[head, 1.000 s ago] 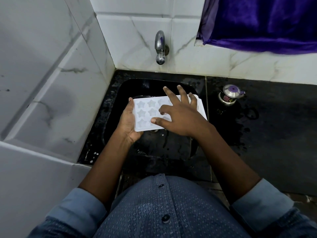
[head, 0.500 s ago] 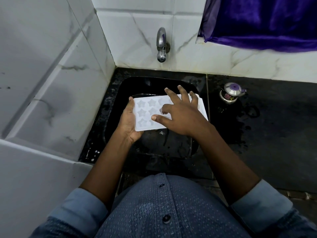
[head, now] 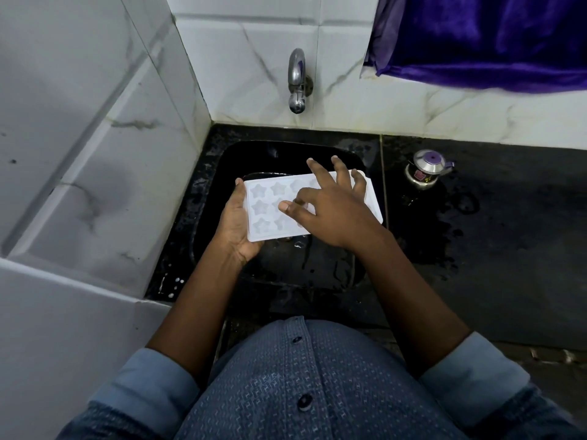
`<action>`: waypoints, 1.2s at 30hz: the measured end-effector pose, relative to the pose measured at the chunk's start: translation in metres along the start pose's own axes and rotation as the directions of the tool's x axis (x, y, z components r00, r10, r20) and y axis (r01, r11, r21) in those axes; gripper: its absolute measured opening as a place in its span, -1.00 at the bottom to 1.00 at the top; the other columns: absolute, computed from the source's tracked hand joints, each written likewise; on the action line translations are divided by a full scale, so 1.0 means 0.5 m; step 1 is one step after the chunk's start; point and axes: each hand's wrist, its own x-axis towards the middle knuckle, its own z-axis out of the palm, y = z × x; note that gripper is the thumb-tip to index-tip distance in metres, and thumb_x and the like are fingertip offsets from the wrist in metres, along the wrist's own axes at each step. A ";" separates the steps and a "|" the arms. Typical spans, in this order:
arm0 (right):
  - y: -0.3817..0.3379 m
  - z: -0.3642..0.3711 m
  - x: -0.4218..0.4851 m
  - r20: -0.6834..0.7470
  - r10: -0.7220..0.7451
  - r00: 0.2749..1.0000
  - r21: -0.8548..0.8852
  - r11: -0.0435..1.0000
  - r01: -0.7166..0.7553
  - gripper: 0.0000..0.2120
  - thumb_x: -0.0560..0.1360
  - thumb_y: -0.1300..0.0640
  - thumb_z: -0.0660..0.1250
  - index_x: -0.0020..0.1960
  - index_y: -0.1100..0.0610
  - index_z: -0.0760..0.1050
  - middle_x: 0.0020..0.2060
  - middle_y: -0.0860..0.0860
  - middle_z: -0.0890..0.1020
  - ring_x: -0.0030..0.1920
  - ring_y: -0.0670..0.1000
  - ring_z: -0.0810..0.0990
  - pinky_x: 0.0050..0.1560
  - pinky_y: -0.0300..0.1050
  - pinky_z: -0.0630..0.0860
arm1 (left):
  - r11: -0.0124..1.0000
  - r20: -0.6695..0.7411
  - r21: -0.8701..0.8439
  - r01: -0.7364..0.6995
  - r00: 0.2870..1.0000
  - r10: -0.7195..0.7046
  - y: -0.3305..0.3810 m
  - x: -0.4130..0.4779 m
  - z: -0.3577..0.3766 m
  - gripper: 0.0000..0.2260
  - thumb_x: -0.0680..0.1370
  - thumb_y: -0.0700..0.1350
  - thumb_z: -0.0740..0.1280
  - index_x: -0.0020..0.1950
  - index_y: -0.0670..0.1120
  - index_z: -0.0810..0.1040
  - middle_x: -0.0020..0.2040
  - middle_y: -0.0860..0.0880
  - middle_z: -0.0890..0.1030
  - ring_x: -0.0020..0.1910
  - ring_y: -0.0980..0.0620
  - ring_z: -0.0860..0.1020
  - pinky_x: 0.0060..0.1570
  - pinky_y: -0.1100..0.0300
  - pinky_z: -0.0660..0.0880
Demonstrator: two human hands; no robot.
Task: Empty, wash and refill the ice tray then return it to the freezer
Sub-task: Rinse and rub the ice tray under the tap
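White marble-look tiles on back and left walls, black wet counter (head: 508,249), black sink (head: 320,274) set in the corner. The tap (head: 297,81) is above the sink and no stream is visible. A purple cloth (head: 492,39) hangs top right. A small steel pot (head: 427,169) stands on the counter just right of the sink.

The tray (head: 263,214) is white with star cells, held roughly level over the sink basin, below and in front of the tap. Visible cells look empty. Cells under the palm are hidden.

The left hand (head: 236,223) grips the tray's left end, palm under it and thumb at the far corner. The right hand (head: 333,211) lies on top with fingers spread and the index bent down into a cell, holding nothing. This looks like the washing step, rubbing cells out.

Risks, judged:
- The tray is supported at one end only. Downward push from the right hand could lever it out of the left grip, dropping it into the sink.
- Everything looks wet, so a thumb slip on the tray edge is likely if the push gets harder.
- The tray looks soft. A hard press may flex it and twist it loose.
- With no water seen running, loosened residue may sit in the cells unless rinsed.
- The hidden right-side cells could get skipped.
- The pot is near the sink's right edge, so a wide right-arm swing toward the tap could knock it.
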 end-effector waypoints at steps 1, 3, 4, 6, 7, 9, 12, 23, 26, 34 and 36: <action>0.000 -0.001 -0.001 0.007 -0.002 1.000 0.005 1.000 0.002 -0.37 0.60 -0.49 -0.01 0.12 -0.14 0.69 0.71 -0.03 0.01 0.67 0.15 -0.25 0.57 0.33 -0.28 | 1.000 -0.005 0.001 0.000 1.000 0.000 0.000 -0.001 0.000 -0.32 0.70 0.36 0.00 0.39 -0.15 0.57 0.25 -0.25 0.70 0.15 -0.23 0.72 -0.06 -0.09 0.71; -0.001 -0.003 -0.002 0.021 -0.021 1.000 0.018 1.000 0.021 -0.36 0.59 -0.50 0.01 0.09 -0.12 0.71 0.71 -0.04 0.01 0.67 0.14 -0.25 0.57 0.32 -0.28 | 1.000 -0.010 0.000 0.007 1.000 -0.007 0.000 -0.004 0.001 -0.33 0.70 0.36 0.00 0.35 -0.15 0.59 0.21 -0.25 0.71 0.11 -0.22 0.74 -0.10 -0.09 0.71; -0.002 -0.004 -0.003 0.022 -0.024 0.999 0.018 1.000 0.024 -0.36 0.58 -0.51 0.02 0.08 -0.12 0.71 0.71 -0.04 0.01 0.67 0.14 -0.25 0.58 0.32 -0.27 | 1.000 -0.008 0.004 0.009 1.000 -0.009 -0.001 -0.007 0.002 -0.33 0.70 0.35 0.00 0.34 -0.15 0.59 0.21 -0.25 0.71 0.10 -0.23 0.74 -0.10 -0.09 0.71; -0.004 -0.003 -0.005 0.011 -0.007 1.000 0.001 1.000 0.007 -0.37 0.57 -0.52 0.01 0.11 -0.15 0.70 0.71 -0.04 0.02 0.67 0.15 -0.24 0.58 0.33 -0.25 | 1.000 -0.002 0.001 0.009 1.000 -0.009 -0.001 -0.008 0.003 -0.32 0.70 0.36 0.00 0.36 -0.16 0.59 0.24 -0.27 0.69 0.13 -0.24 0.73 -0.07 -0.10 0.71; -0.004 -0.003 -0.007 0.003 0.004 1.000 -0.008 1.000 -0.004 -0.36 0.57 -0.53 0.00 0.14 -0.16 0.69 0.71 -0.03 0.03 0.67 0.15 -0.24 0.57 0.33 -0.24 | 1.000 -0.004 0.004 0.007 1.000 -0.007 -0.002 -0.008 0.002 -0.32 0.70 0.36 0.01 0.38 -0.16 0.58 0.27 -0.27 0.68 0.15 -0.24 0.72 -0.04 -0.11 0.71; -0.007 -0.002 -0.010 0.000 0.008 1.000 -0.011 1.000 -0.008 -0.34 0.57 -0.54 -0.01 0.14 -0.16 0.70 0.70 -0.03 0.04 0.67 0.15 -0.23 0.58 0.32 -0.24 | 1.000 -0.008 0.015 0.004 1.000 -0.004 -0.003 -0.009 -0.001 -0.31 0.69 0.37 0.01 0.40 -0.17 0.57 0.27 -0.27 0.68 0.15 -0.24 0.72 -0.02 -0.11 0.70; -0.008 -0.003 -0.012 0.014 -0.013 1.000 0.006 1.000 0.013 -0.34 0.57 -0.53 0.01 0.08 -0.12 0.72 0.71 -0.05 0.04 0.67 0.13 -0.24 0.57 0.30 -0.27 | 1.000 -0.011 0.017 0.013 1.000 -0.013 -0.007 -0.008 -0.003 -0.31 0.69 0.37 0.01 0.41 -0.17 0.56 0.23 -0.26 0.70 0.14 -0.23 0.72 -0.04 -0.09 0.71; -0.006 0.004 -0.011 -0.033 -0.004 0.999 0.010 1.000 0.004 -0.37 0.60 -0.49 0.00 0.03 -0.11 0.70 0.71 -0.04 0.03 0.68 0.15 -0.24 0.57 0.33 -0.28 | 1.000 -0.026 0.018 0.002 1.000 -0.001 -0.007 -0.005 -0.001 -0.31 0.70 0.36 0.00 0.46 -0.15 0.53 0.30 -0.26 0.67 0.23 -0.24 0.69 0.08 -0.14 0.67; -0.004 0.005 -0.010 -0.026 -0.013 1.000 0.018 1.000 0.013 -0.36 0.60 -0.49 0.01 0.04 -0.10 0.72 0.70 -0.04 0.05 0.68 0.14 -0.23 0.57 0.32 -0.29 | 1.000 -0.014 0.016 0.004 1.000 -0.004 -0.005 -0.006 -0.003 -0.31 0.69 0.37 0.01 0.45 -0.15 0.54 0.30 -0.26 0.67 0.23 -0.25 0.69 0.05 -0.13 0.69; 0.000 0.005 -0.006 -0.027 -0.024 0.999 0.031 0.999 0.025 -0.36 0.59 -0.51 0.01 0.07 -0.14 0.71 0.70 -0.05 0.05 0.68 0.13 -0.24 0.57 0.31 -0.31 | 1.000 -0.024 0.012 0.007 1.000 -0.006 0.000 -0.006 0.001 -0.32 0.69 0.37 0.01 0.42 -0.15 0.56 0.28 -0.26 0.68 0.19 -0.24 0.71 0.01 -0.12 0.70; 0.001 0.005 -0.005 -0.024 -0.038 0.999 0.046 0.998 0.039 -0.37 0.58 -0.51 0.03 0.00 -0.12 0.70 0.70 -0.06 0.05 0.68 0.12 -0.24 0.57 0.29 -0.31 | 1.000 -0.017 0.017 0.010 1.000 -0.009 -0.002 -0.006 0.001 -0.31 0.69 0.37 0.01 0.41 -0.15 0.57 0.26 -0.26 0.69 0.17 -0.24 0.71 0.00 -0.12 0.70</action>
